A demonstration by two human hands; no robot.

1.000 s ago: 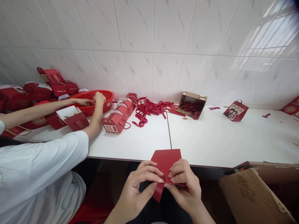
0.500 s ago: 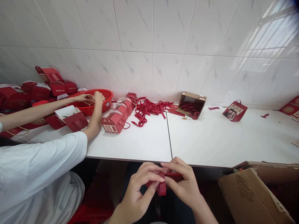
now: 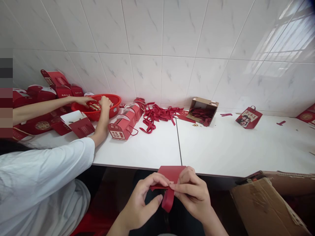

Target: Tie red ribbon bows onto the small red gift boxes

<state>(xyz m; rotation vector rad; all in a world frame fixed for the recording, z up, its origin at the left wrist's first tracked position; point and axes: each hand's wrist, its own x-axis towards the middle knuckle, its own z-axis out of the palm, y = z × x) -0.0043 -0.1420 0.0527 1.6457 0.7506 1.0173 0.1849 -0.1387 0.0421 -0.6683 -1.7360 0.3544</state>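
Two of another person's hands (image 3: 98, 104) reached into a red bowl (image 3: 115, 102) on the bench (image 3: 221, 147) at the left. In the middle, the left hand (image 3: 140, 205) and the right hand (image 3: 195, 196) both pinched a red card (image 3: 172, 172) and a red ribbon strip (image 3: 168, 201), held in the air just in front of the bench. Tight pinches close to the card's edge would likely hold the strip straight. A cardboard box (image 3: 265, 206) sat at the right.

Both hands are low at centre, close to the body, w/ forearms coming up from the bottom edge. Left hand (image 3: 140, 205): thumb & index pinched together, other fingers loosely curled. Right hand (image 3: 194, 196): also pinching, its fingertips meeting the left ones, knuckles turned up.
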